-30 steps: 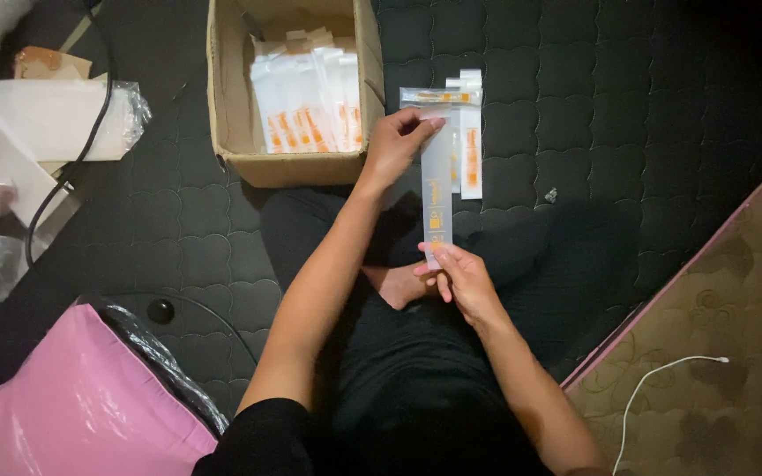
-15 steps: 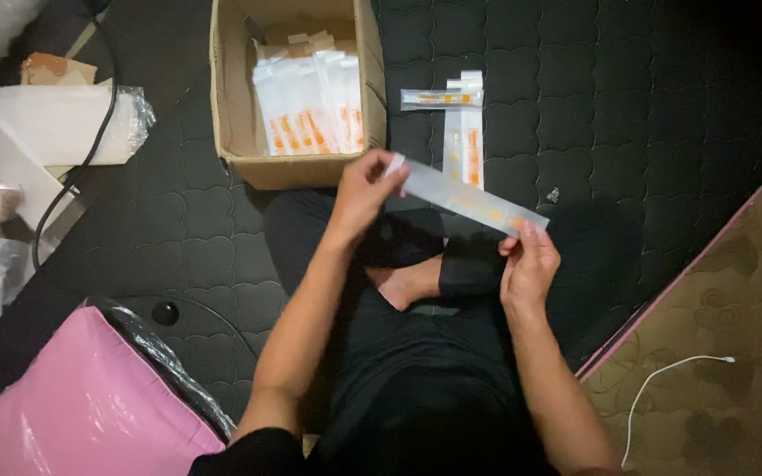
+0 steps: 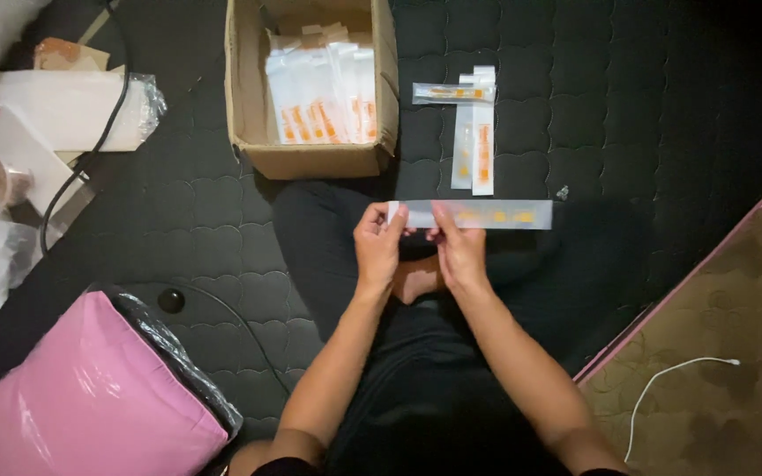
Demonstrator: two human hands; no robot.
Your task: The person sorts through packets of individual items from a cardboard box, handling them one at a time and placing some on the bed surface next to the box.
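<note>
I held the long clear packet [image 3: 478, 214] level above my crossed legs, its long axis running straight across from left to right. My left hand [image 3: 378, 249] pinched the white flap at its left end between thumb and fingertips, a narrow grip closed on the very tip. My right hand [image 3: 458, 249] gripped the same packet just beside the left, also near that left end, thumb on top. So both grips sat close together at one end, and most of the packet, with its orange-marked contents, reached away to the right of my right hand, unsupported. The other filled packets [image 3: 474, 132] lay on the dark quilted mat [image 3: 646, 115] beyond it, just right of the cardboard box [image 3: 249, 88], nearer my right hand.
</note>
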